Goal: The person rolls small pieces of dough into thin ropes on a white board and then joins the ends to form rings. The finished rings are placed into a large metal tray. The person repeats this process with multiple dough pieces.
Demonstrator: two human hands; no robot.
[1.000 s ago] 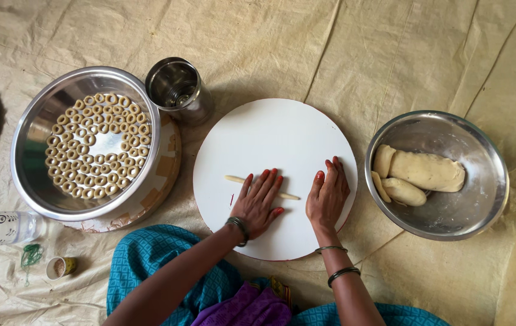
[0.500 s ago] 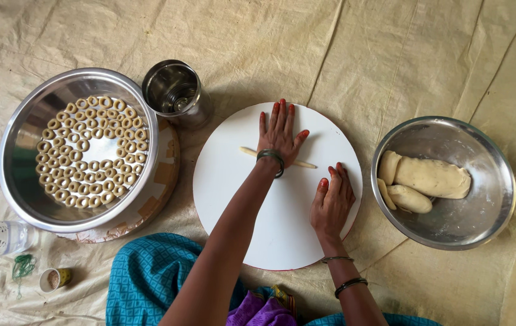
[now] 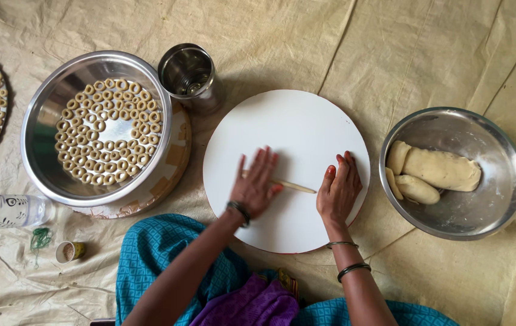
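Head view shows the left hand (image 3: 256, 188) flat, fingers spread, palm pressed on a thin dough strip (image 3: 294, 186) lying on the white round board (image 3: 297, 130). Rolling it evenly likely needs light, level pressure along its length. Just right, the right hand (image 3: 337, 192) rests open on the board, holding nothing.

Left hand (image 3: 253, 188) flat, fingers (image 3: 262, 163) spread forward; right hand (image 3: 337, 192) palm-down alongside, fingers together.

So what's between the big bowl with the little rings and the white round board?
In the head view, a steel cup stands between the ring bowl and the white board, near their far edges; closer in, only tan cloth.
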